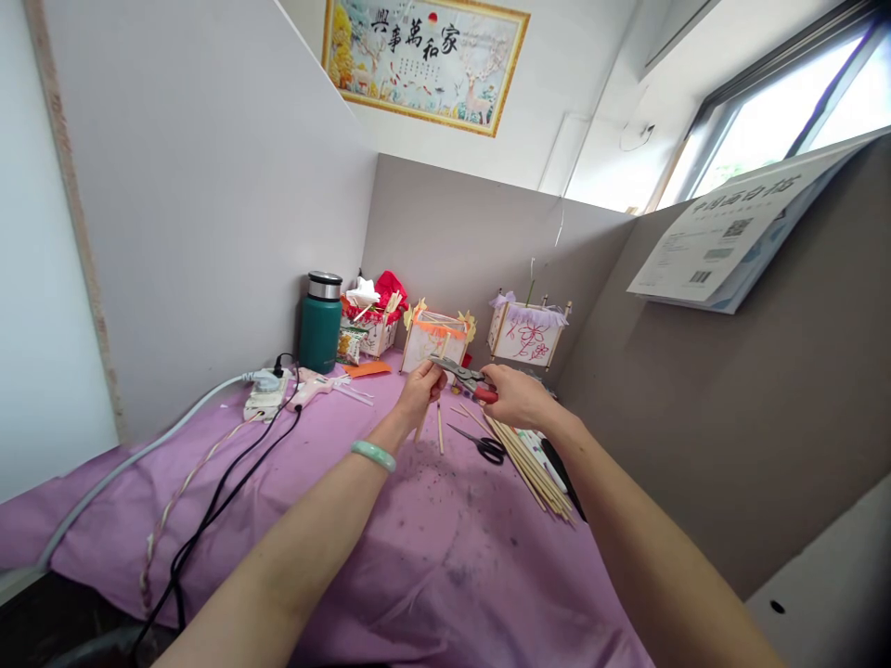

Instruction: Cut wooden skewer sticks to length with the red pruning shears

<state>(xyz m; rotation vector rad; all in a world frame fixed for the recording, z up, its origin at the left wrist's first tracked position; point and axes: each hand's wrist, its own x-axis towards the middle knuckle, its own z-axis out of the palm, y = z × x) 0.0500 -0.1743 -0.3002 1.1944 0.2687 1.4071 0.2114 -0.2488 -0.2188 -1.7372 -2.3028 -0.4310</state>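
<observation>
Head view: right hand (516, 394) grips pliers (465, 376), nose pointing left; left hand (421, 388) pinches stick (420, 428), long axis steep.

Grey partitions (459, 223) rise along the left, far and right edges of the purple cloth-covered worktop (445, 557). Beyond the far edge, a gold-framed picture (424, 65) hangs on a white wall (567, 56); bright daylight fills the window (766, 121) past the far right corner.
</observation>
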